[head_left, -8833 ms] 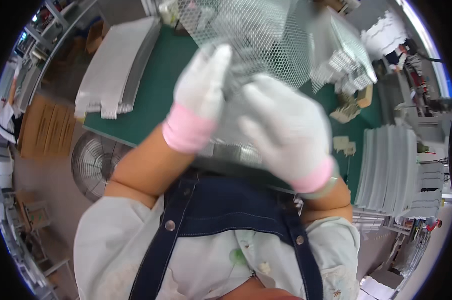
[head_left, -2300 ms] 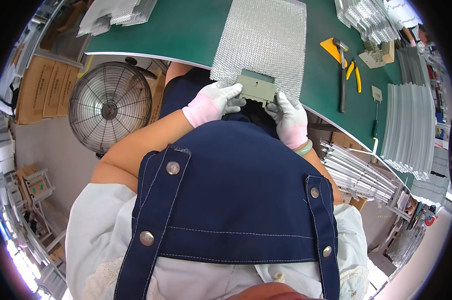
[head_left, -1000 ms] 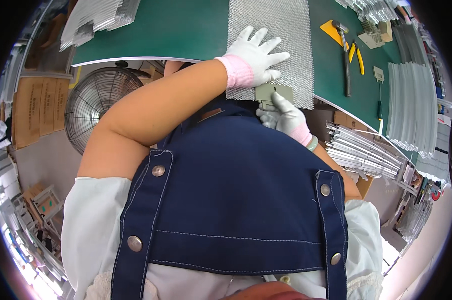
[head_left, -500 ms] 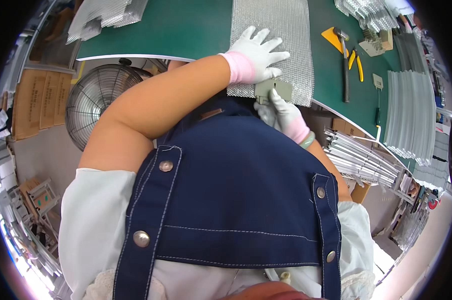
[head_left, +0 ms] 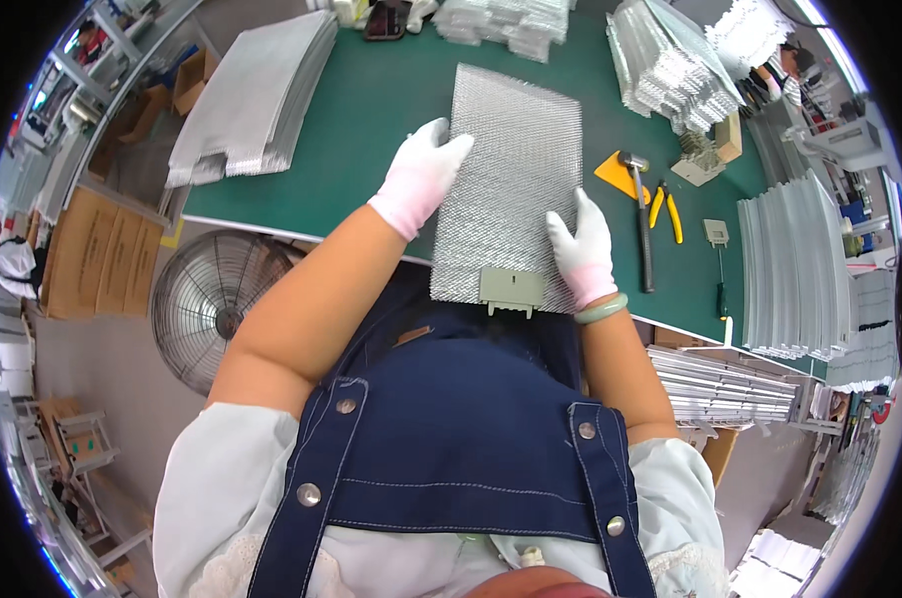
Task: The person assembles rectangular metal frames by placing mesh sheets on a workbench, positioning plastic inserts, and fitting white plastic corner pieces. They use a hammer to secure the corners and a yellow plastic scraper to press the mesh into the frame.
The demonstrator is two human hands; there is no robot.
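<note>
A silvery metal mesh sheet [head_left: 506, 169] lies lengthwise in front of me over the green table, its near end reaching past the table edge. A grey-green plate [head_left: 512, 286] with small prongs sits on the sheet's near edge. My left hand [head_left: 423, 174], in a white glove with a pink cuff, grips the sheet's left edge toward the far half. Lower down on the opposite side, my gloved right hand [head_left: 581, 244] has the right edge between thumb and fingers. The fingertips beneath the sheet are hidden.
On the green table [head_left: 371, 100] are a hammer [head_left: 643, 219], yellow-handled pliers [head_left: 665, 212] and a screwdriver [head_left: 722, 284]. Mesh stacks stand far left [head_left: 257, 95] and far right [head_left: 665, 65]; long panels [head_left: 795, 269] lie at right. A floor fan [head_left: 222, 309] stands left.
My left hand has gone from lying spread on the mesh to its left edge. The right hand has left the plate for the right edge. The view now takes in more of the table.
</note>
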